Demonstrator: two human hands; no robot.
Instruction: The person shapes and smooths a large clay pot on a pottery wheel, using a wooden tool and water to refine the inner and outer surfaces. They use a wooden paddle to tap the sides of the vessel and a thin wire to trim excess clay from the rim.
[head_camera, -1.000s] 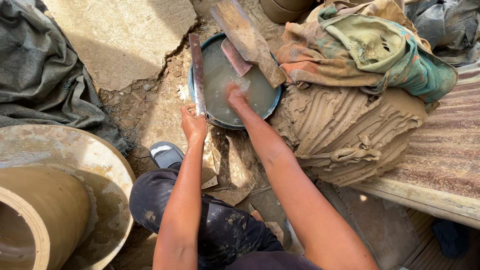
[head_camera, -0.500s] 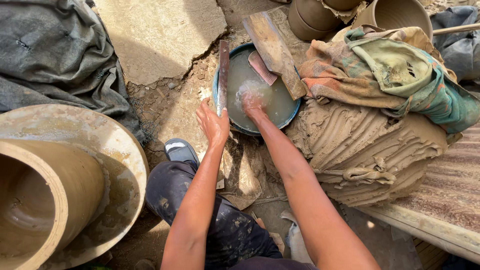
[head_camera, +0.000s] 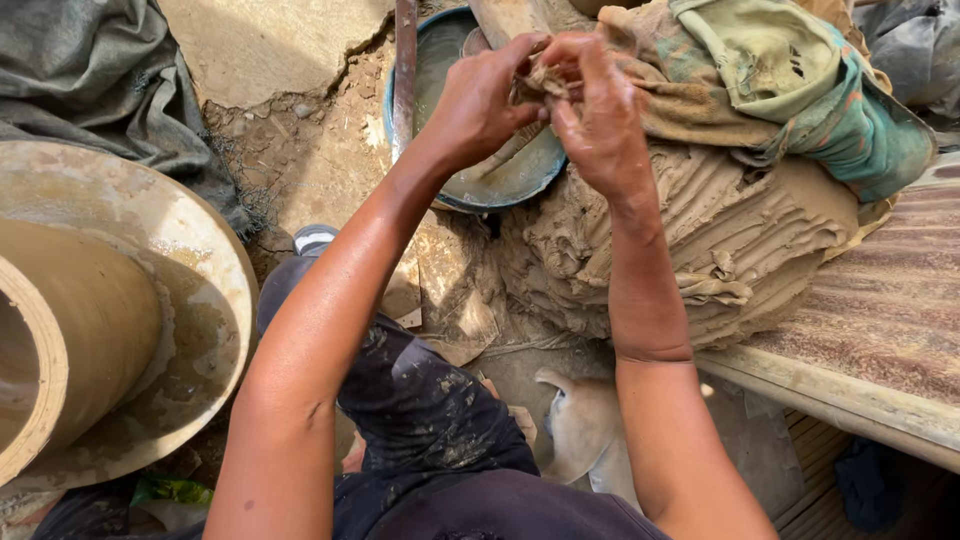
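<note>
My left hand (head_camera: 480, 100) and my right hand (head_camera: 600, 110) are raised together above a round blue basin of muddy water (head_camera: 500, 175). Both grip a small wet muddy rag (head_camera: 545, 78), squeezed between the fingers. A flat metal strip (head_camera: 404, 70) lies across the basin's left rim, and a wooden paddle (head_camera: 505, 15) rests over its far side. Just right of the basin sits a big lump of grey-brown clay (head_camera: 700, 240).
A wet clay cylinder (head_camera: 70, 340) stands on a round wheel (head_camera: 200, 290) at the left. Dirty cloths (head_camera: 790, 80) are piled on the clay lump. A dark tarp (head_camera: 90, 90) lies at top left, a corrugated sheet (head_camera: 890, 310) at right.
Both hands have lifted out of the basin and come together, now wringing a rag. The view has shifted closer and leftward.
</note>
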